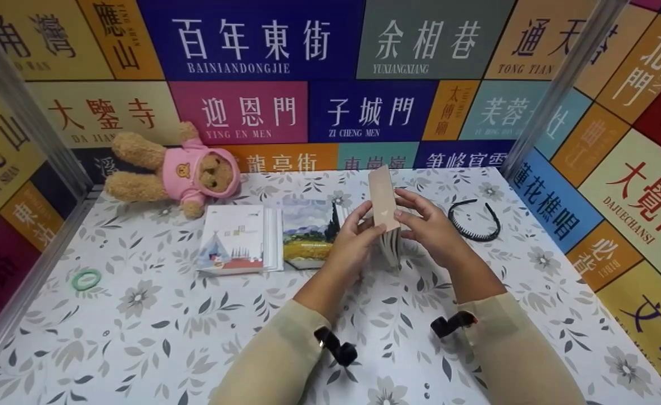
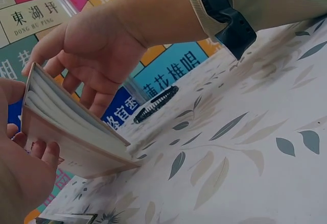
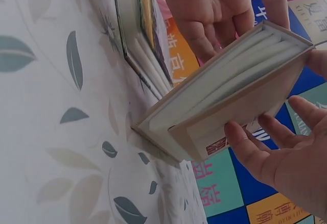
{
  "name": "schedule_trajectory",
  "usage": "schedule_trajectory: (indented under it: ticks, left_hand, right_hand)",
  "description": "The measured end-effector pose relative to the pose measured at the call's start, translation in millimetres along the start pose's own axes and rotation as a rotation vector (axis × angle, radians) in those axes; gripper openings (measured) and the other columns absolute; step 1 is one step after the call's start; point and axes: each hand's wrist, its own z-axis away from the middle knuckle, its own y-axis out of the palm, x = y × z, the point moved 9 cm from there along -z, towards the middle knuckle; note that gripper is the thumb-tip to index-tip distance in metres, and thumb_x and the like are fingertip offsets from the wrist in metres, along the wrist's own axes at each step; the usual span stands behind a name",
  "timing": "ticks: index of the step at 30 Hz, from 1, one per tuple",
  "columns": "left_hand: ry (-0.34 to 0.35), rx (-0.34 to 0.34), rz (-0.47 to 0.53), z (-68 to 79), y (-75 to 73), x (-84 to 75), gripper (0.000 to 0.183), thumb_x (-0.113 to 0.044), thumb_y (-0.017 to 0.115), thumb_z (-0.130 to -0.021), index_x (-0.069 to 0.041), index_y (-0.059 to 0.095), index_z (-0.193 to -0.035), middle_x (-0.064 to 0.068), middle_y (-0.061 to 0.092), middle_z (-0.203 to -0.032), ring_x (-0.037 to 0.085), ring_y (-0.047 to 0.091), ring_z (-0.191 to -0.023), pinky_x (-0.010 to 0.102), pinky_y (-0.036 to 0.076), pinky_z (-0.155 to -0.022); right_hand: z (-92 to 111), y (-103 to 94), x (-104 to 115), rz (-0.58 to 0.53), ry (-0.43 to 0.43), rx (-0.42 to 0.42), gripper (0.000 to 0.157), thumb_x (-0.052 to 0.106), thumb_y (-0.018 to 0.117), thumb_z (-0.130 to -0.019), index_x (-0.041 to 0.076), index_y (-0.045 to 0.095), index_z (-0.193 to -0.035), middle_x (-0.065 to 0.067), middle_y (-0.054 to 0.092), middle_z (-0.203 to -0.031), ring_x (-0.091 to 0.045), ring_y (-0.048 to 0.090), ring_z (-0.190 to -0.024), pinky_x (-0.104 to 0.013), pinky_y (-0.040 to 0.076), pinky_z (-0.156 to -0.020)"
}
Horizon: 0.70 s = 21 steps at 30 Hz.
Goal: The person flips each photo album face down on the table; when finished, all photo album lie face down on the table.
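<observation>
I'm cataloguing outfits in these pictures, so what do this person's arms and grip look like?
The left sleeve and right sleeve are beige, each with a black device at the cuff. The left grip and right grip are bare, without gloves.

Beige sleeves with ribbed cuffs carry black wrist cameras.

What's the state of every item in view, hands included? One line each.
Beige book: held in both hands, pages slightly parted.
Left hand: gripping the beige book.
Right hand: gripping the beige book.
Tent-cover book: lying cover up.
Landscape-cover book: lying cover up.
Teddy bear: lying down, wearing a pink hoodie.
Green ring: flat on the table, untouched.
Black headband: resting on the table, untouched.
</observation>
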Motion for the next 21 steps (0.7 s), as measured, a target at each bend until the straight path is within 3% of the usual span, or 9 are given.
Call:
schedule_trajectory:
  ticks: [4,8,16,21]
  left_hand:
    - [-0.047,-0.035,-0.015,-1.2,-4.2,7.7,0.065,-0.016,0.066,-0.101,-0.015,0.045,-0.163,0.011,0.050,-0.166,0.025,0.051,-0.151,0.042,0.041,-0.127]
    - [-0.069,-0.022,-0.059,-1.0,-3.9,12.8,0.063,-0.023,0.066,-0.101,-0.022,0.049,-0.162,0.005,0.053,-0.163,0.023,0.053,-0.148,0.042,0.040,-0.126]
    - [-0.101,0.031,-0.127,0.2,-1.7,15.8,0.061,-0.041,0.062,-0.108,-0.038,0.042,-0.165,0.001,0.035,-0.176,0.032,0.045,-0.157,0.056,0.038,-0.128]
    - [-0.166,0.119,-0.041,-0.8,6.0,27.7,0.058,-0.037,0.050,-0.113,-0.031,0.034,-0.169,0.007,0.031,-0.177,0.038,0.040,-0.159,0.058,0.037,-0.128]
  right_hand:
    - [-1.1,-1.3,-8.3,0.024,0.036,0.010,0.063,0.029,0.060,-0.111,0.026,0.035,-0.169,-0.006,0.036,-0.173,-0.031,0.055,-0.144,-0.043,0.056,-0.110]
    - [-1.6,-1.3,-14.0,0.027,0.066,0.012,0.060,0.025,0.055,-0.111,0.029,0.036,-0.168,-0.006,0.034,-0.174,-0.032,0.053,-0.147,-0.048,0.054,-0.113]
    - [-2.2,-4.7,-14.1,-0.039,0.080,-0.024,0.059,0.023,0.050,-0.111,0.028,0.036,-0.168,-0.011,0.039,-0.169,-0.026,0.059,-0.132,-0.033,0.061,-0.094]
    - [-1.7,-14.4,-12.3,-0.003,0.057,-0.075,0.062,0.036,0.061,-0.110,0.021,0.041,-0.166,-0.013,0.043,-0.165,-0.023,0.061,-0.131,-0.027,0.061,-0.094]
